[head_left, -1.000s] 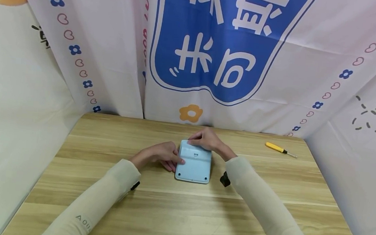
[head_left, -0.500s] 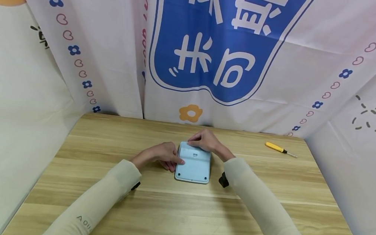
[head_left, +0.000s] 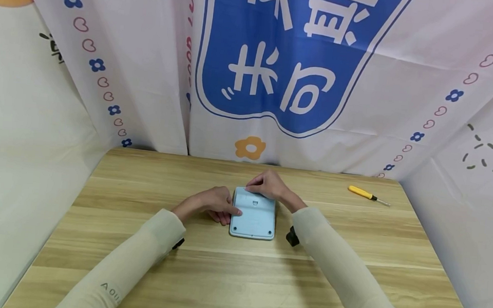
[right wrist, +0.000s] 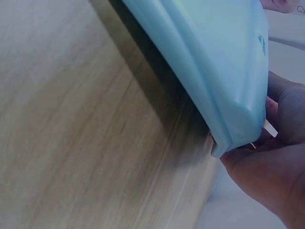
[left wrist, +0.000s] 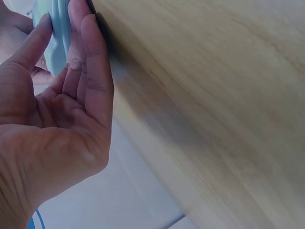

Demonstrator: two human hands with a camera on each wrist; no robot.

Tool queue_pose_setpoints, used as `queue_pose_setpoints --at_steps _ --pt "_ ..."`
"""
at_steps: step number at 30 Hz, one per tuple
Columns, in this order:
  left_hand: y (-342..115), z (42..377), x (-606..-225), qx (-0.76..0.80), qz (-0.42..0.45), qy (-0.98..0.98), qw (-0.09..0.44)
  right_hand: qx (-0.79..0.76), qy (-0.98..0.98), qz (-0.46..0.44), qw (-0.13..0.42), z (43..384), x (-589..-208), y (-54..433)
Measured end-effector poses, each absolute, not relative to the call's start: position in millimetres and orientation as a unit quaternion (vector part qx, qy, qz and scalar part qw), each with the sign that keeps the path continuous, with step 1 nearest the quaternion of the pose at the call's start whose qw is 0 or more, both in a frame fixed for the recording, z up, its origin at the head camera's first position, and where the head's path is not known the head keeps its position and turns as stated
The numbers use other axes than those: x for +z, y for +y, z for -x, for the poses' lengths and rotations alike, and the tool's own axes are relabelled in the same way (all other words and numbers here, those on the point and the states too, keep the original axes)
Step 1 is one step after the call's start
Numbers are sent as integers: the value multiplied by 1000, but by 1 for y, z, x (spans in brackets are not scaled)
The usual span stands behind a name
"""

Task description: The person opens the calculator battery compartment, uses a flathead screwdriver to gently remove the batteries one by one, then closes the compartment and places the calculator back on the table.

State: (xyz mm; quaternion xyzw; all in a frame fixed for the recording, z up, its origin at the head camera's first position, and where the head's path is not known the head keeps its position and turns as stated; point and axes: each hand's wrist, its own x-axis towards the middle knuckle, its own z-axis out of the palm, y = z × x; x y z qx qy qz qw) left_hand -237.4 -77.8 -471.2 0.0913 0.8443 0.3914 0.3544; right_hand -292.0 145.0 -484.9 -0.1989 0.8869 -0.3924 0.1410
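Note:
A light-blue calculator (head_left: 253, 223) lies back side up in the middle of the wooden table, two small dark round spots at its near corners. My left hand (head_left: 217, 200) holds its left edge, thumb on the back and fingers along the side. My right hand (head_left: 272, 184) pinches the far edge. In the left wrist view, the calculator (left wrist: 58, 47) sits between thumb and fingers. The right wrist view shows the calculator's thick end (right wrist: 228, 95) raised over its shadow on the table. Its front face is hidden.
A screwdriver (head_left: 361, 192) with a yellow handle lies at the table's far right. White printed cloth (head_left: 159, 92) hangs behind the table and along both sides. A dark wrist camera (head_left: 293, 236) sits under the right sleeve.
The calculator's far end has come down slightly, and my right hand has moved a little toward me with it. My left hand stays almost still.

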Motion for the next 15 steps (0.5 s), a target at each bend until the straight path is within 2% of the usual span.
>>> queue_pose_setpoints --at_steps 15 --pt "-76 236 -468 380 -79 857 340 -381 893 196 138 290 -484 143"
